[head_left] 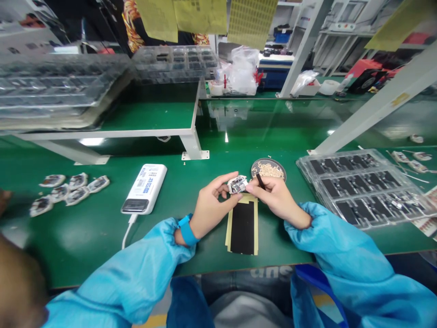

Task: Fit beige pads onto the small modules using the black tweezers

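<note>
My left hand (215, 199) wears a blue wristband and is closed round the rim of a small white housing with an exposed circuit board (238, 184). At the right side of that housing, my right hand (271, 193) has its thumb and fingertips pinched together, touching the board's edge. A short, dark, stick-shaped tool (261, 181) pokes up between the right fingers; its tip is hidden. Below both hands a black pad edged with yellow tape (243, 228) lies on the green table. A round dish of small beige pieces (268, 168) stands just behind the right hand.
A white power bank (144, 189) with a cable lies left, beyond it several open white housings (70, 189). Stacked clear trays of dark parts (362, 187) are at right. A raised green shelf (150, 109) carries more trays. A person's blurred head (20, 282) is at lower left.
</note>
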`<state>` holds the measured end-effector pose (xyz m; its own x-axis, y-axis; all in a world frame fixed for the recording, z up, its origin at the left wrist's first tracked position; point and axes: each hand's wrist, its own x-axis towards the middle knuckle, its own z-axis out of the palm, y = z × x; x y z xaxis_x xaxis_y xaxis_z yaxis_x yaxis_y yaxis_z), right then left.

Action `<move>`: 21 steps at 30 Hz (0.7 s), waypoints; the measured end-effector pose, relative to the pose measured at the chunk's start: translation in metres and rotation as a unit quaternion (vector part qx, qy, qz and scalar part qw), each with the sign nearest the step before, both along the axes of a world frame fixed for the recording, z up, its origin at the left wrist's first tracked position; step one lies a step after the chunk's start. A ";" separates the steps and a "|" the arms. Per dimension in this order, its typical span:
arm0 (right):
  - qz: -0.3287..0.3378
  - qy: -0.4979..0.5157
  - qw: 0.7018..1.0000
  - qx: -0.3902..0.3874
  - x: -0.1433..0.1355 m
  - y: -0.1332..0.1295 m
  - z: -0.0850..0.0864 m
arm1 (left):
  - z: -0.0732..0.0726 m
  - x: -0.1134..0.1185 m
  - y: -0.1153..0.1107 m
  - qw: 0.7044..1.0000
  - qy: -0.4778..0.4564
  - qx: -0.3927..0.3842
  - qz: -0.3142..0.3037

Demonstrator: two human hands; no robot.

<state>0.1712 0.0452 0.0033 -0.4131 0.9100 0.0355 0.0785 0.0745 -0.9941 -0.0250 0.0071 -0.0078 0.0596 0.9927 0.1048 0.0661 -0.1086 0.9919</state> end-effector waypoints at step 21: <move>-0.048 0.033 0.989 -0.138 -0.008 -0.006 -0.005 | 0.000 0.000 -0.002 0.993 0.072 0.089 0.038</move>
